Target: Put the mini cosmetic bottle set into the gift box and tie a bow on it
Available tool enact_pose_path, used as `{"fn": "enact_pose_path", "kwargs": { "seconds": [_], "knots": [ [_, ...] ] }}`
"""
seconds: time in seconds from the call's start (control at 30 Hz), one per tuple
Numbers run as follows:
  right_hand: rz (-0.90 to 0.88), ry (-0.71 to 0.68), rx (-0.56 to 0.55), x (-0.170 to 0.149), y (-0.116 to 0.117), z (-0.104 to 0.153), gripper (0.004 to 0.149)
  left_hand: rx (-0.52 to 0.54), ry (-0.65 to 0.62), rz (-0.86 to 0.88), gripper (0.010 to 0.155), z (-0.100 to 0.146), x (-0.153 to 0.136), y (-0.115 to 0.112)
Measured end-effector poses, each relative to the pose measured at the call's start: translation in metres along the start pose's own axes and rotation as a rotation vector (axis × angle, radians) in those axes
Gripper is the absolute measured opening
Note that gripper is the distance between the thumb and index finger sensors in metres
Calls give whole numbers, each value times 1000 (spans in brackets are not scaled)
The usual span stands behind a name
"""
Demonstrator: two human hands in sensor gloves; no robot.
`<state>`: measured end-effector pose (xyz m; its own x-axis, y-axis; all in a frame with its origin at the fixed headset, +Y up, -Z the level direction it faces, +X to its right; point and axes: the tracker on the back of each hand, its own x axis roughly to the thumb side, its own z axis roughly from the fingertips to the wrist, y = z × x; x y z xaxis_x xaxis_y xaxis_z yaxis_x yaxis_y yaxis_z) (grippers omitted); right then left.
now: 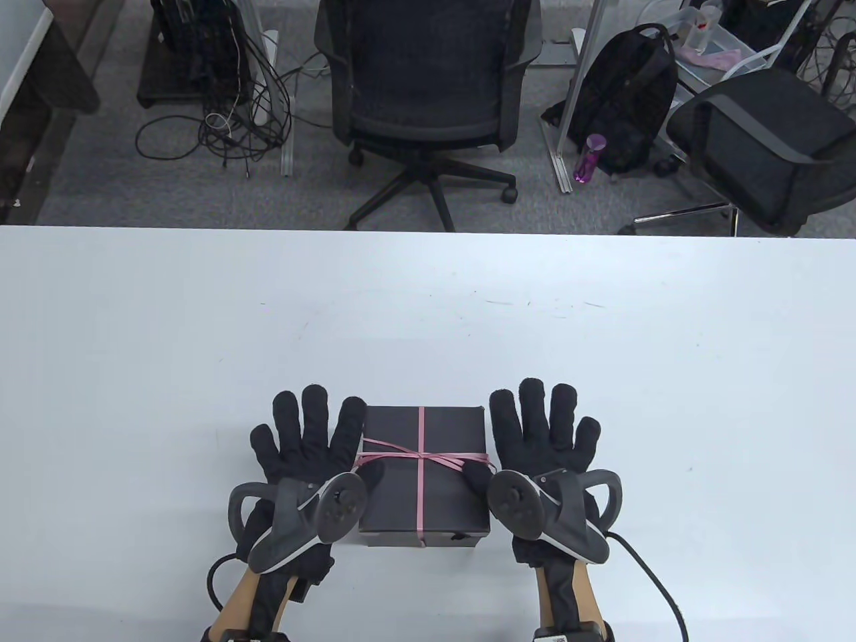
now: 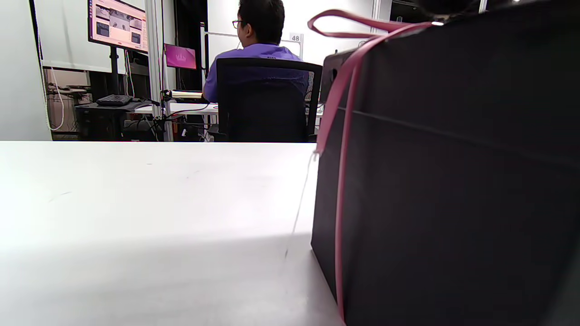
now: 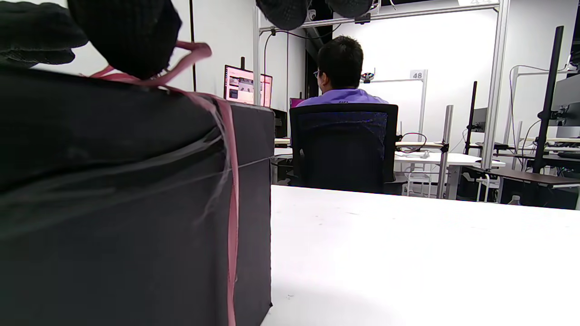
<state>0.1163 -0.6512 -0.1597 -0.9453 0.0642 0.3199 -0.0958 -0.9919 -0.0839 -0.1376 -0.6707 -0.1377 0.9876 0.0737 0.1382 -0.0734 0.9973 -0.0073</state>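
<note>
A black gift box [image 1: 394, 488] stands closed near the table's front edge, with no bottles in sight. A pink ribbon [image 1: 421, 458] crosses its lid and is knotted into a flat bow with a loop to each side. My left hand [image 1: 307, 435] lies flat on the table against the box's left side, fingers spread, its thumb touching the left loop. My right hand [image 1: 542, 435] lies the same way on the right, thumb on the right loop. The left wrist view shows the box wall [image 2: 453, 181] and ribbon [image 2: 344, 113]. The right wrist view shows the box [image 3: 113, 203], ribbon [image 3: 233, 181] and thumb [image 3: 122, 31].
The white table [image 1: 428, 321] stretches bare beyond the box. Past its far edge stand two office chairs [image 1: 428, 80], a black backpack [image 1: 628, 100] and a purple bottle [image 1: 588, 157] on the floor. A person in a purple shirt [image 3: 344, 97] sits facing away.
</note>
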Motion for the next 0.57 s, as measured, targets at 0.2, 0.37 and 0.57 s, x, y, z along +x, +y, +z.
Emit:
{"fn": "enact_pose_path", "kwargs": {
  "seconds": [0.2,0.37,0.57],
  "knots": [
    [-22,-4,9,0,2,-1,92,15,4,22,82,1,-1,4],
    [-31,-3,21,0,2,-1,91,13,5,40,81,0,-3,5],
    [-61,2,31,-3,3,-2,89,-3,4,39,81,-2,-2,2]
  ]
}}
